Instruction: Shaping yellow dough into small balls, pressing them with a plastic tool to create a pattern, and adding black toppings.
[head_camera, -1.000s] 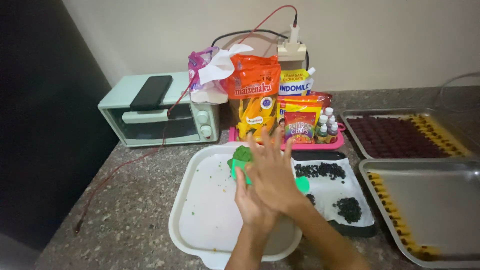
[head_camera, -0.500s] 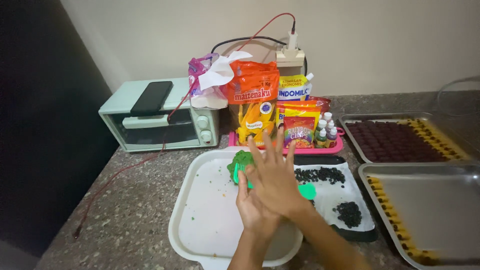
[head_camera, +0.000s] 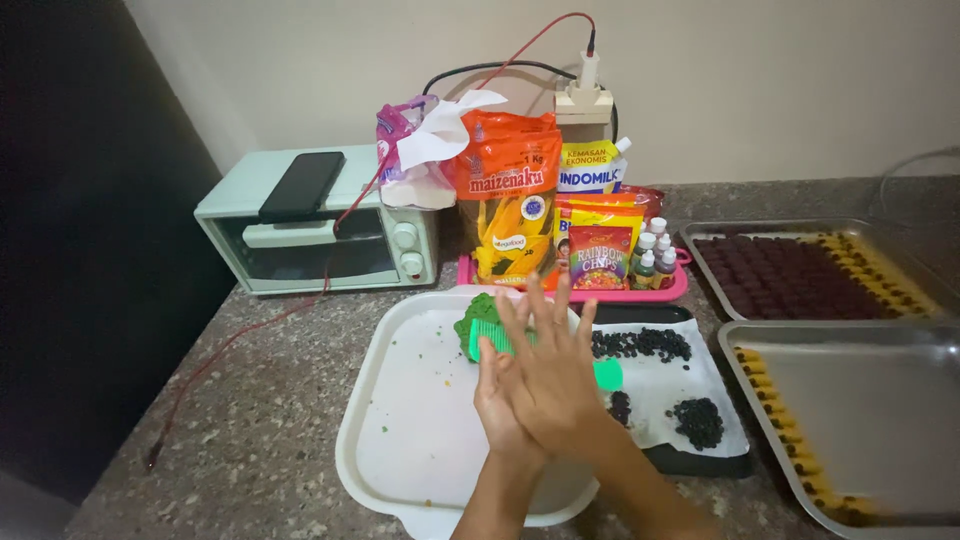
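Pressing together palm to palm above a white tray (head_camera: 400, 440), the right hand (head_camera: 555, 385) lies over the left hand (head_camera: 500, 405), fingers spread and extended; whether anything is enclosed between the palms cannot be told. Just beyond the fingertips, a green comb (head_camera: 492, 342) rests on the tray beside a lump of green dough (head_camera: 478, 315), its far end hidden behind the hands, and a small green piece (head_camera: 607, 374) shows at the right hand's outer edge. Green crumbs dot the tray surface. To the right, a black tray lined with white paper (head_camera: 690, 385) carries clusters of dark chips (head_camera: 640, 343). Further right stand two metal baking trays, the far one (head_camera: 900, 250) filled with rows of dark and yellow pieces, the near one (head_camera: 880, 400) bearing a row along its left rim. Behind, a pink basket (head_camera: 575, 290) holds packets and small bottles, and a mint-green toaster oven (head_camera: 320, 235) has a black phone (head_camera: 303, 185) on top.
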